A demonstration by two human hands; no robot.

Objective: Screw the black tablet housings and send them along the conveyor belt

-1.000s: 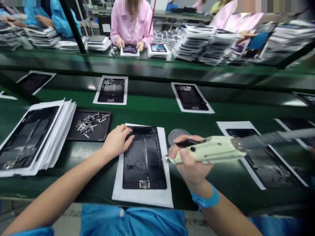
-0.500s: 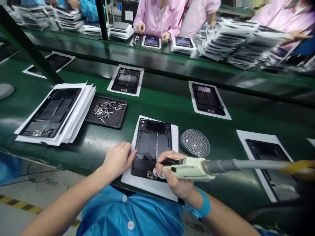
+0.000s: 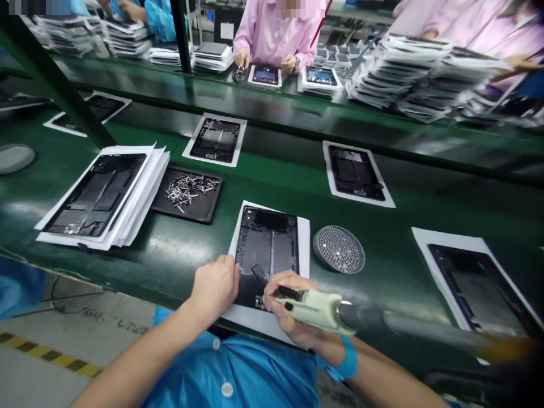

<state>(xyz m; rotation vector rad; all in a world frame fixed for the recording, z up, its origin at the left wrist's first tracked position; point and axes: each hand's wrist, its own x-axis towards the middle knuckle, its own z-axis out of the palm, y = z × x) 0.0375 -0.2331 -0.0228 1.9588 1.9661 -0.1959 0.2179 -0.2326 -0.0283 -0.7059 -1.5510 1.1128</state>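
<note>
A black tablet housing (image 3: 255,246) lies on a white sheet (image 3: 304,238) in front of me. My left hand (image 3: 215,288) is at its left edge, fingers curled in and pressed against it. My right hand (image 3: 297,334) is closed around a pale green electric screwdriver (image 3: 317,311), with a grey cable running off to the right. The screwdriver's tip is hidden by my fingers, close to the lower end of the housing. A blue band (image 3: 349,357) circles my right wrist.
Right of the housing stands a round dish (image 3: 339,249) with a dotted surface. Small metal parts (image 3: 189,190) lie in a black tray (image 3: 211,207). Further housings rest on a paper stack (image 3: 140,192) and a green bench (image 3: 263,170). Across it, a person in pink (image 3: 276,39) works.
My left hand has slid slightly right and down along the housing edge, its thumb now tucked in. The screwdriver's rear end has swung lower while my right hand keeps hold of it.
</note>
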